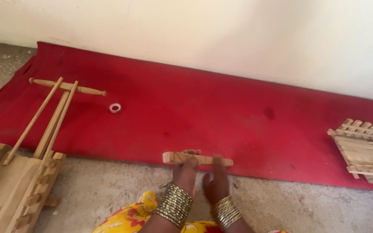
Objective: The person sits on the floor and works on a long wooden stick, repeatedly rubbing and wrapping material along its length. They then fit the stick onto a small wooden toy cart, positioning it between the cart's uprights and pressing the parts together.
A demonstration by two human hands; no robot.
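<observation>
A short flat wooden piece [174, 157] with carved diagonal marks lies at the near edge of the red mat [221, 112]. My left hand [185, 173] grips it near its middle-left, fingers curled over the top. My right hand [215, 180] rests on its right part, fingers laid over the wood. Both wrists wear stacks of metal bangles.
A wooden frame with notched bars [20, 190] lies at the lower left, long sticks [48, 116] leaning over a turned wooden rod [67, 86]. A small roll of tape [115, 108] sits on the mat. A slatted wooden assembly [362, 149] lies at the right. A white wall runs behind.
</observation>
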